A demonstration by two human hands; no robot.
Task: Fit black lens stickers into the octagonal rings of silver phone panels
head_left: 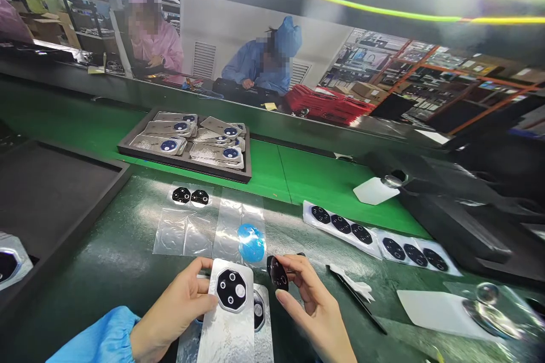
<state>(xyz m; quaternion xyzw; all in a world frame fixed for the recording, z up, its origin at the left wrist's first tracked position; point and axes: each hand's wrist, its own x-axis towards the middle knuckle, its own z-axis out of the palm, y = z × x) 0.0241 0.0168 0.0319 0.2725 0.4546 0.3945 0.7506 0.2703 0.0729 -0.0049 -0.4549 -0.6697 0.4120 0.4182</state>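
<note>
My left hand [176,298] is closed on the left edge of a silver phone back panel [230,332], thumb on its face. Near the panel's top sits a black octagonal camera plate with several ringed holes. Just to the right, my right hand [315,306] pinches a loose black camera lens cover [277,273], tilted on edge and apart from the panel. More silver panels [266,329] lie under the held one, partly hidden by it. Beyond my hands are clear film sheets [186,232], a round blue film [251,243] and two black lens covers [190,197] on film.
A dark tray [183,165] of silver panels stands on the green surface. Strips of black lens covers [340,224] lie right, near black tweezers [357,298] and white cards with metal-topped bottles [447,309]. A large black tray [63,167] is left. Two co-workers sit opposite.
</note>
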